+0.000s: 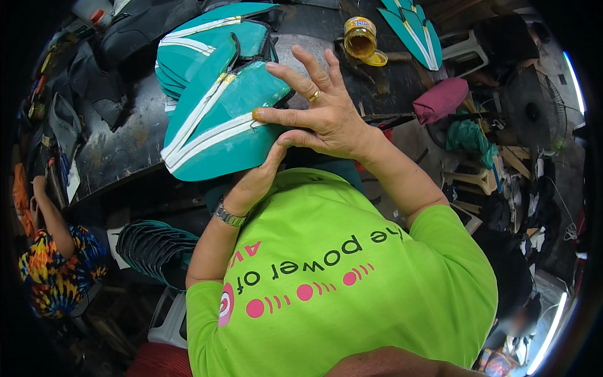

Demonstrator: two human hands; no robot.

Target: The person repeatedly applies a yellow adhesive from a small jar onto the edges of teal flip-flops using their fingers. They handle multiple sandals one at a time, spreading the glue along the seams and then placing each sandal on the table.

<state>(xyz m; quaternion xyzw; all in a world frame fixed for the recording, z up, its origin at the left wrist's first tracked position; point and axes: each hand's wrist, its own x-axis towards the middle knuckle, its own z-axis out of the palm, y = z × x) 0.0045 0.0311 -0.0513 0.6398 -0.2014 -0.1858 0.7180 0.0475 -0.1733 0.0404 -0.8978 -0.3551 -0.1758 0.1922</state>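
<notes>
The fingers of the right hand are spread open and flat, pressing down on the right-hand end of a teal cut piece with pale stripe bands, the thumb lying along its lower edge. They clamp nothing; they hold the piece flat by pressure. The left hand comes up from below, its fingers tucked under the right palm at the piece's lower right corner; whether they pinch the edge or only prop it cannot be told, since the right hand covers them. A metal watch sits on the left wrist.

The teal piece lies to the left of both hands, its long axis running from lower left, where it overhangs the near edge of the dark tabletop, up to the right beneath the right hand. The right hand is the one more fully on it. It rests on a stack of similar teal pieces farther back.

Beyond the fingers stands an open jar of yellowish glue, with more teal pieces to its right. A maroon pouch lies further right, and a fan stands past it. At the lower left sits another person in a bright patterned shirt, beside a fanned stack of dark pieces.
</notes>
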